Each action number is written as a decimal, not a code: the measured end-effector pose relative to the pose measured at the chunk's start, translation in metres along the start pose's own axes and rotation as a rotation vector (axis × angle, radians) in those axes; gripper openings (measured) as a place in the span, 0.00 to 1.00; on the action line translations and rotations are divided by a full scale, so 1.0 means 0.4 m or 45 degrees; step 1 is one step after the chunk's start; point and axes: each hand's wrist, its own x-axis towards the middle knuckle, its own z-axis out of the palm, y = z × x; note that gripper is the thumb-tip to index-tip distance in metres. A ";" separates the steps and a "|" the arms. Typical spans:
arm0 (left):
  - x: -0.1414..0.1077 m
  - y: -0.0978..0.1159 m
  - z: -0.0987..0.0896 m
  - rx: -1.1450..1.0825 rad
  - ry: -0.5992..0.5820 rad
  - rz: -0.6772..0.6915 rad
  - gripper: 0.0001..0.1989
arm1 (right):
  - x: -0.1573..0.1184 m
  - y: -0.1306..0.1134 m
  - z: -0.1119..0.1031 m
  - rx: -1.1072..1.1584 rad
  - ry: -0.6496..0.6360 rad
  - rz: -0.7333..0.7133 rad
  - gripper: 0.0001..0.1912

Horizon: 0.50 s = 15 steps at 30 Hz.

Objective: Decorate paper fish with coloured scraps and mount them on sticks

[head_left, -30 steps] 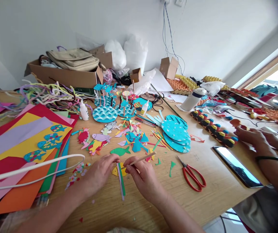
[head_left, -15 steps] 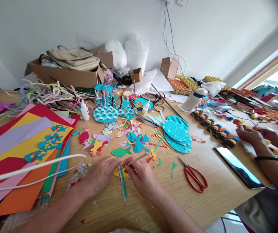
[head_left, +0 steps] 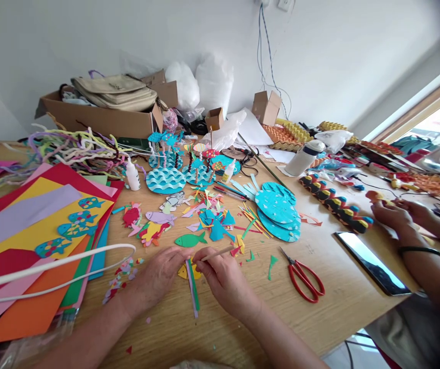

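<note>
Between my hands a yellow paper fish [head_left: 183, 271] lies on the table, with a purple paper strip [head_left: 192, 287] and a green strip [head_left: 196, 299] across it. My left hand [head_left: 162, 274] rests over the fish's upper left edge, fingers stretched out; their tips are partly hidden. My right hand [head_left: 222, 274] is closed on a thin wooden stick [head_left: 220, 252], its fingertips down at the strips and the fish's right side. Just above my fingers sits a green paper fish [head_left: 191, 239]. Loose paper scraps [head_left: 217, 225] are strewn beyond it.
Red-handled scissors [head_left: 306, 279] lie to the right, beside a phone [head_left: 371, 264]. Coloured paper sheets [head_left: 31, 225] and a white cable [head_left: 89, 253] are at left. Blue discs [head_left: 279, 210], glue bottles [head_left: 132, 175] and finished fish stands [head_left: 166, 180] stand behind. A co-worker's hands [head_left: 396, 212] work at far right.
The view has shifted slightly. My hands keep nearly the same place at the yellow fish, with the stick still in my right hand.
</note>
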 end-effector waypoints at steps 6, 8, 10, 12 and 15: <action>-0.005 -0.013 0.013 0.035 0.018 -0.001 0.18 | -0.009 0.001 0.009 -0.005 -0.026 -0.006 0.07; -0.008 -0.018 0.017 0.088 0.031 0.023 0.20 | -0.027 -0.003 0.006 -0.001 -0.058 0.001 0.07; -0.009 -0.019 0.018 0.121 0.030 0.030 0.20 | -0.039 -0.007 0.002 0.005 -0.078 0.005 0.08; -0.010 -0.018 0.017 0.133 0.028 0.034 0.21 | -0.042 -0.009 0.001 0.003 -0.073 0.013 0.07; -0.009 -0.019 0.017 0.134 0.040 0.048 0.20 | -0.030 -0.007 0.006 0.001 -0.030 0.015 0.07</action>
